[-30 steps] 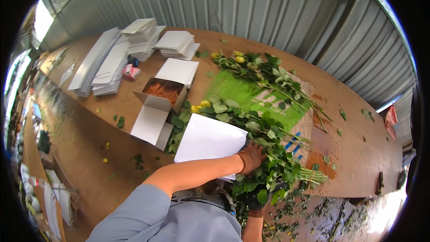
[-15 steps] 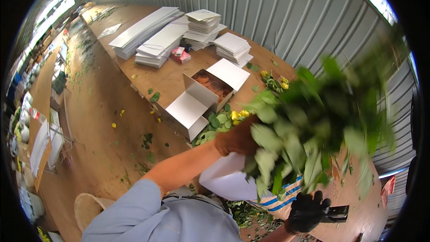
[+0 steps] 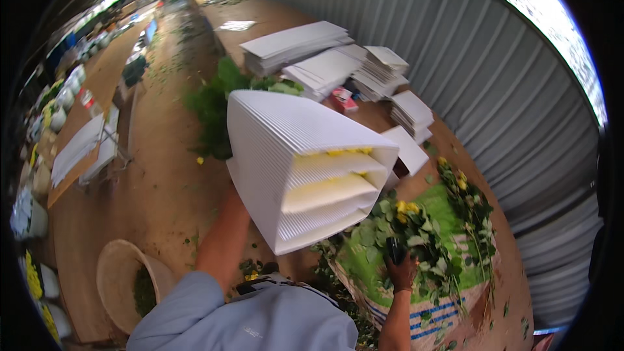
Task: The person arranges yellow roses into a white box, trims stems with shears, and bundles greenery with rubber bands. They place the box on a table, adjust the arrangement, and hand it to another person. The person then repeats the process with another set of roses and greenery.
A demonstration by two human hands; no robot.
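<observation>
A bunch of yellow roses rolled in white corrugated card (image 3: 266, 149) is raised in front of me, its open end toward the right. Yellow petals show between the card layers, and blurred green leaves (image 3: 218, 107) stick out at the far left end. My left forearm (image 3: 223, 244) reaches up to the bunch; the hand grips it behind the card, its fingers hidden. Low over the table at the right, my dark right hand (image 3: 402, 272) is closed on a black stapler (image 3: 394, 249), beside loose rose stems (image 3: 422, 237) on a green-and-white woven sack (image 3: 374, 279).
Stacks of white card (image 3: 296, 45) and a small red box (image 3: 343, 99) lie on the brown table by the corrugated metal wall. A pale bucket (image 3: 123, 266) stands at lower left. Farther left, a second table (image 3: 114, 91) holds white sheets. Leaves litter the floor.
My left hand has swung the bunch from right to left and turned it, so the wrapped end now faces me. My right hand has moved up and left onto the sack's stems.
</observation>
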